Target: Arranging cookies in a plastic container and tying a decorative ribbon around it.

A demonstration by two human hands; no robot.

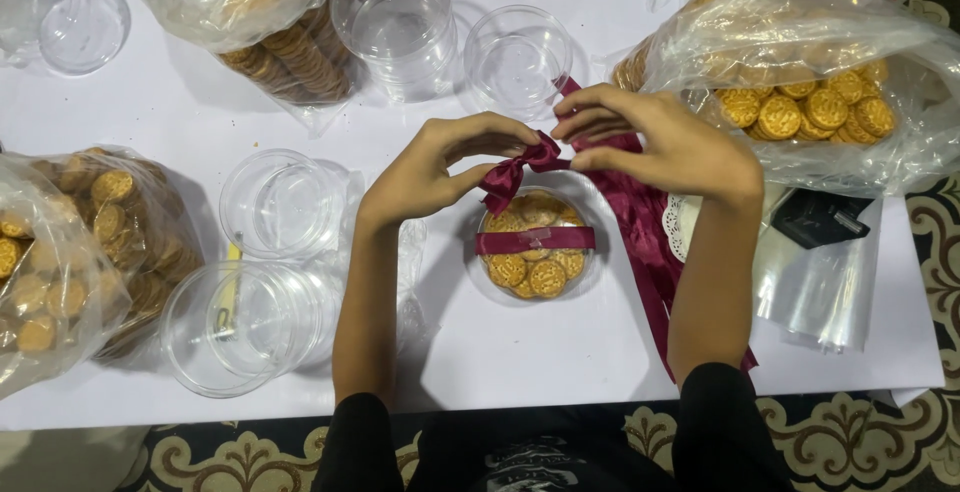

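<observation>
Your left hand [425, 172] and right hand [660, 142] are both pinched shut on the dark red bow [515, 172], held just above the round clear tub of biscuits [535, 244] at the middle of the white counter [500, 342]. If either pinch slackens, I judge the loops could slide loose and the bow collapse. Pulling sideways could tip the tub or drag the ribbon band [535, 240] off centre. The loose ribbon tail [640, 242] lies to the right of the tub and could snag under your forearm. Your fingers hide the knot, so you cannot tell how tight it is. The bags of biscuits [800, 82] and empty tubs [280, 202] blur through plastic, and the dark object [820, 217] on the right is hard to make out.
</observation>
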